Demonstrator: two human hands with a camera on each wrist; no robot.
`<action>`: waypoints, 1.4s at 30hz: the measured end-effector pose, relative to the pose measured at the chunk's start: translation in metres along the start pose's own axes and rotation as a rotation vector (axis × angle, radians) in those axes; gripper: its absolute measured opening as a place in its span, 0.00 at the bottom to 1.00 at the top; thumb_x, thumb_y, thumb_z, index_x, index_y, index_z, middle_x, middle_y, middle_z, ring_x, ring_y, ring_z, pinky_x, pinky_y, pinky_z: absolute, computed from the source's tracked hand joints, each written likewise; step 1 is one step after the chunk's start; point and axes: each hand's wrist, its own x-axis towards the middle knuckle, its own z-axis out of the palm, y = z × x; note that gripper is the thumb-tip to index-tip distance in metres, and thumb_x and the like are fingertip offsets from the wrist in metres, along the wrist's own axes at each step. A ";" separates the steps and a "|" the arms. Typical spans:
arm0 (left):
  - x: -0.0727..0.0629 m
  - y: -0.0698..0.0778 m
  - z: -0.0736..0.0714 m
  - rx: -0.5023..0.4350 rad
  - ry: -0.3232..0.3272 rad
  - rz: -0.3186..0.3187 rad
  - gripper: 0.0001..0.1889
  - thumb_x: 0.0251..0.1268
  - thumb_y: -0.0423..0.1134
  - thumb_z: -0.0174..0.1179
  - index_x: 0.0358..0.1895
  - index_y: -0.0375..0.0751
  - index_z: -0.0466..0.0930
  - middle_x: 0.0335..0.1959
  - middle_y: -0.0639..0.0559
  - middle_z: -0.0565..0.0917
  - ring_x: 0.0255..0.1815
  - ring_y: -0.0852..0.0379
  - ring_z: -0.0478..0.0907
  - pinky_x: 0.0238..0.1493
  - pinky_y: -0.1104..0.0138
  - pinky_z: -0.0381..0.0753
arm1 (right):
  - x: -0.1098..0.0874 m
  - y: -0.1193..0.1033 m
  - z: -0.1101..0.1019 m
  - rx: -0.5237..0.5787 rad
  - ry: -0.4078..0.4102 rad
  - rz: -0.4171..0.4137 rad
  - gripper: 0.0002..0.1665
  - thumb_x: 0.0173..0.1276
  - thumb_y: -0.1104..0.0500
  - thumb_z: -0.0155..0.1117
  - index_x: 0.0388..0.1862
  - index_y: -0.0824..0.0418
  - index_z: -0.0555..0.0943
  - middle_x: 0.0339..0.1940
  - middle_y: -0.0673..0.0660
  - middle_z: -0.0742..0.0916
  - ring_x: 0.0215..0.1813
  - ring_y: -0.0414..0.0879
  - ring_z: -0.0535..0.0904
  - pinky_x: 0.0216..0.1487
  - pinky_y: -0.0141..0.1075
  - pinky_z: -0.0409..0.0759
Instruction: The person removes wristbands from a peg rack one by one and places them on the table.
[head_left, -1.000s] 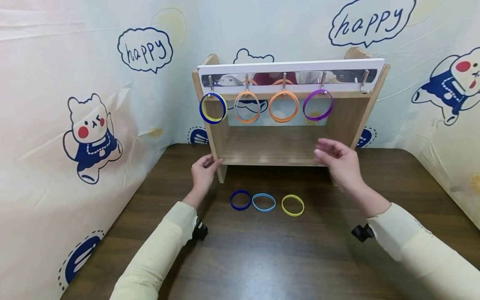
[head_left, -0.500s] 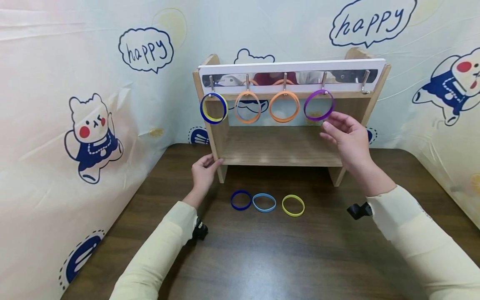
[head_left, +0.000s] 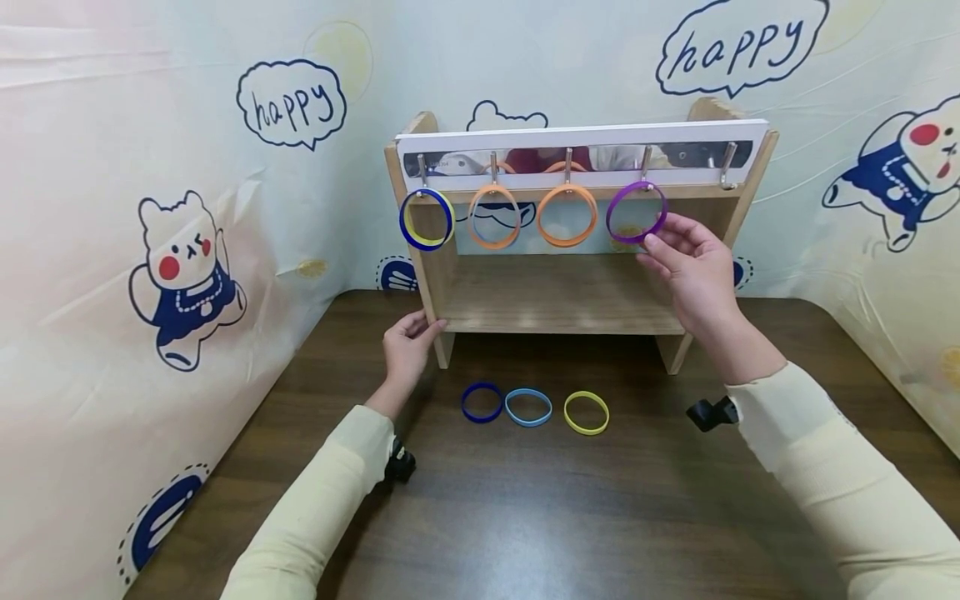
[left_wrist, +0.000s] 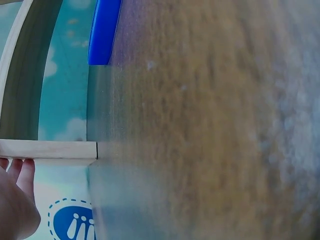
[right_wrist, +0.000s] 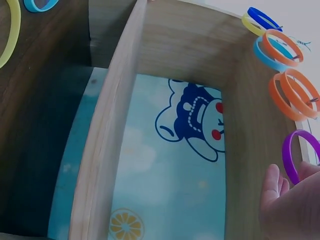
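A wooden rack (head_left: 555, 296) stands on the table, with a row of metal hooks along its white top strip. A purple wristband (head_left: 626, 240) hangs from the fourth hook. My right hand (head_left: 697, 271) pinches its lower right edge between thumb and fingers. At the rack's lower left, my left hand (head_left: 406, 350) grips the side panel, thumb in front; the left wrist view shows fingertips against the wooden edge (left_wrist: 50, 149). Blue and yellow wristbands (head_left: 426, 246) share the first hook, orange and light blue wristbands (head_left: 492, 244) the second, and two orange wristbands (head_left: 566, 243) the third.
In front of the rack lie a dark blue wristband (head_left: 482, 421), a light blue wristband (head_left: 528, 424) and a yellow wristband (head_left: 587, 432) on the brown table (head_left: 510, 517). The rightmost hook (head_left: 727, 165) carries no band. Printed cloth (head_left: 187, 100) encloses the back and sides.
My right hand has risen from in front of the shelf's right end to the purple wristband and now pinches it. The left hand stays on the rack.
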 end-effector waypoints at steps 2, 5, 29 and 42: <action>0.000 0.000 0.000 0.003 0.002 0.001 0.19 0.55 0.40 0.73 0.48 0.34 0.85 0.42 0.40 0.86 0.45 0.53 0.84 0.43 0.64 0.83 | -0.001 -0.001 0.000 0.002 0.005 0.001 0.23 0.60 0.64 0.71 0.54 0.61 0.78 0.48 0.58 0.80 0.50 0.46 0.79 0.47 0.32 0.81; 0.000 -0.001 0.000 0.007 0.005 0.000 0.19 0.55 0.40 0.74 0.48 0.34 0.85 0.42 0.40 0.86 0.45 0.53 0.84 0.43 0.64 0.83 | -0.001 -0.001 0.000 0.010 0.005 0.000 0.23 0.60 0.64 0.71 0.54 0.61 0.78 0.47 0.58 0.80 0.50 0.46 0.79 0.47 0.32 0.81; 0.000 -0.002 0.002 0.013 0.012 0.007 0.18 0.54 0.40 0.74 0.47 0.35 0.85 0.42 0.41 0.87 0.43 0.54 0.84 0.42 0.64 0.84 | -0.005 -0.009 0.005 0.266 0.035 -0.014 0.17 0.59 0.72 0.69 0.48 0.65 0.80 0.37 0.58 0.79 0.38 0.45 0.82 0.39 0.34 0.84; 0.001 0.000 0.001 0.018 0.005 -0.007 0.20 0.54 0.42 0.74 0.48 0.35 0.85 0.42 0.42 0.87 0.44 0.54 0.84 0.43 0.64 0.83 | -0.006 -0.018 0.008 0.345 0.037 -0.089 0.18 0.58 0.74 0.69 0.47 0.67 0.79 0.35 0.59 0.77 0.34 0.47 0.82 0.35 0.34 0.85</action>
